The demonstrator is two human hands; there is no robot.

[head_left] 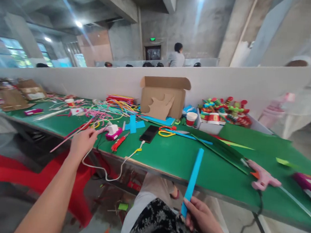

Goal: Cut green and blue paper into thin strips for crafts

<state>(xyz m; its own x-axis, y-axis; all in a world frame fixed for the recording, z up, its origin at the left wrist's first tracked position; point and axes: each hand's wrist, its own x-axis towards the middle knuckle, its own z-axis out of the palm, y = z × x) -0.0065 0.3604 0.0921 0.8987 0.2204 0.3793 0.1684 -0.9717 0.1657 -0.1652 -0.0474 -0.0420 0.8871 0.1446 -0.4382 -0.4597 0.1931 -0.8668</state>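
My right hand (197, 215) is closed on the lower end of a blue strip (194, 177), which points up over the table's front edge. Reaching out to the left, my left hand (84, 139) has its fingers pressed together at the edge of the green table (157, 156), by a pink stick (67, 138); what lies between the fingertips is too small to tell. Just right of that hand are a white charger (113, 129) in a magenta power strip (113, 134) and a red-handled cutter (119, 143). A phone (149, 134) lies near yellow-handled scissors (167, 132).
Colourful pipe cleaners (120, 104) cover the table's back left. An open cardboard box (162, 92), a paper cup (191, 118) and a white box of figures (211, 127) stand along the partition. A pink glue gun (263, 177) lies right. A white cable (107, 180) hangs off the front edge.
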